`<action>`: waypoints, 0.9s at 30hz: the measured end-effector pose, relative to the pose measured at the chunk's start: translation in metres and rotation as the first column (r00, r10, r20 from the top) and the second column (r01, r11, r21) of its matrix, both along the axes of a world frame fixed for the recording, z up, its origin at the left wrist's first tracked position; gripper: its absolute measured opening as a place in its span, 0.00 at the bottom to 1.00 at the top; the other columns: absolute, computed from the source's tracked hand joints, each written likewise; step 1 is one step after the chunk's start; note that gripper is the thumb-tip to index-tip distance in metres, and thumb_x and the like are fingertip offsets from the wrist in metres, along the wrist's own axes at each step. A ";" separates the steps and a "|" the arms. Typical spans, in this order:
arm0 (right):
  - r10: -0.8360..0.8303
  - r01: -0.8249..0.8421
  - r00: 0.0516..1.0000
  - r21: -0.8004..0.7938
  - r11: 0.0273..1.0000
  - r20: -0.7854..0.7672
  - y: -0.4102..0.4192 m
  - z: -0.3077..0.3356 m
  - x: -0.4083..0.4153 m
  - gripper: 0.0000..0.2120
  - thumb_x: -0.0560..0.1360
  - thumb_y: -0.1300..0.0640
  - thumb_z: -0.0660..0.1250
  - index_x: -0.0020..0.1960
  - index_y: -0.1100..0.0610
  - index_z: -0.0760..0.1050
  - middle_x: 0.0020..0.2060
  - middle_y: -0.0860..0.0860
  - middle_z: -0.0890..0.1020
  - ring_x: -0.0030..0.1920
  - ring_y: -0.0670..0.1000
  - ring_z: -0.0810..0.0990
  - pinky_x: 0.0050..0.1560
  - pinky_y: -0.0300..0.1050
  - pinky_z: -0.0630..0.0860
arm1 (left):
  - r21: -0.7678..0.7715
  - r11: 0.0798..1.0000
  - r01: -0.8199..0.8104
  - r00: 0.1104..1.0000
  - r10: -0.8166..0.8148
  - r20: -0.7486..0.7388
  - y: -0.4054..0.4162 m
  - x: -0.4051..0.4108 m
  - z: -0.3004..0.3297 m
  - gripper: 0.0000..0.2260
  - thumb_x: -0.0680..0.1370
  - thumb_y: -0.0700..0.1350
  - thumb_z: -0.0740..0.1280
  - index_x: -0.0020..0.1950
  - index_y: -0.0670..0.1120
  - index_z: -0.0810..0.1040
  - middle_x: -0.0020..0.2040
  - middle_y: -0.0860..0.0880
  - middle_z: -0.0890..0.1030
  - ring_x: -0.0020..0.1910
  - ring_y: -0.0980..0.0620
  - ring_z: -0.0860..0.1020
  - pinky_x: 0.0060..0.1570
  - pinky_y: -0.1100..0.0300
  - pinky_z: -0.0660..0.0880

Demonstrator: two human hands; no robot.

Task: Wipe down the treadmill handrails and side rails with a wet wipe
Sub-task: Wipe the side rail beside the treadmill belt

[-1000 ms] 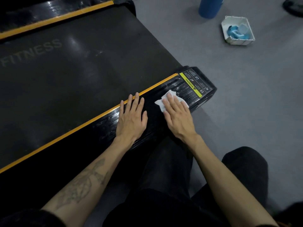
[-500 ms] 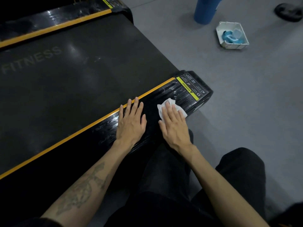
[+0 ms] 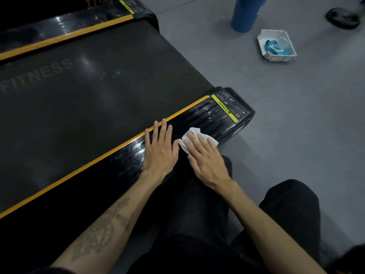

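On the far left is the big dark running belt (image 3: 83, 89) of the treadmill, with the word FITNESS on it in faint letters; an orange stripe (image 3: 98, 158) runs along its near edge; right next to the stripe is the black ribbed side rail (image 3: 207, 117), which looks shiny and wet in places.

The left hand (image 3: 160, 149) lies flat on that rail, fingers straight and a little spread, holding nothing; it seems to be there just to lean on.

Just beside it, the right hand (image 3: 205, 157) is flat too, fingers straight and close together, pressing down on the white wet wipe (image 3: 190, 135); the wipe is bunched up under the fingers, on top of the rail, near the rail's end; a bit of it sticks out past the fingertips.

Further right on the rail is the yellow warning label (image 3: 229, 109), at the very end; then comes the grey floor (image 3: 296, 135), with a white box (image 3: 276, 46) that has something blue inside, and a blue tub (image 3: 245, 13) behind it.

The step in hand looks like wiping the near side rail; the next move should be to slide the wipe along the ribs with a firm push, out to the label end, then back along the rest; the far rail (image 3: 69, 30) and the handrails, which are out of view, may need a wipe too.
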State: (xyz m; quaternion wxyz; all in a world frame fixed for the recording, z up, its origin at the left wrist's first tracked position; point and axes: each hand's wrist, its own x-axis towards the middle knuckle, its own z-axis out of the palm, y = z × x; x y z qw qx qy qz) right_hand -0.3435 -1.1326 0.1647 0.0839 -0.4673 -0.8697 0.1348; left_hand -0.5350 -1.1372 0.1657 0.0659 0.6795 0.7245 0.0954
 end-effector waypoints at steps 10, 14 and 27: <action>-0.044 0.042 0.998 -0.033 0.999 -0.054 -0.015 -0.004 -0.004 0.29 0.85 0.45 0.46 0.84 0.51 0.50 0.83 0.49 0.48 0.83 0.49 0.43 0.82 0.54 0.43 | 0.018 0.998 0.056 0.998 -0.056 -0.009 0.003 -0.001 -0.003 0.29 0.84 0.57 0.44 0.83 0.47 0.57 0.84 0.47 0.51 0.83 0.45 0.45 0.80 0.41 0.42; -0.076 0.076 0.997 0.003 0.997 0.003 0.010 -0.004 0.016 0.28 0.85 0.46 0.44 0.84 0.50 0.49 0.83 0.48 0.47 0.82 0.48 0.42 0.82 0.54 0.43 | 0.028 0.998 0.064 0.998 -0.064 -0.001 0.004 -0.001 -0.006 0.28 0.85 0.57 0.45 0.83 0.48 0.58 0.84 0.47 0.52 0.83 0.46 0.46 0.80 0.41 0.42; -0.172 0.172 0.985 0.034 0.985 -0.001 0.006 -0.009 0.019 0.30 0.85 0.46 0.48 0.84 0.55 0.49 0.83 0.51 0.48 0.83 0.50 0.43 0.82 0.55 0.46 | 0.031 0.999 0.042 0.999 -0.041 -0.021 0.003 0.002 -0.005 0.27 0.85 0.57 0.47 0.82 0.47 0.60 0.84 0.47 0.55 0.83 0.45 0.49 0.80 0.40 0.46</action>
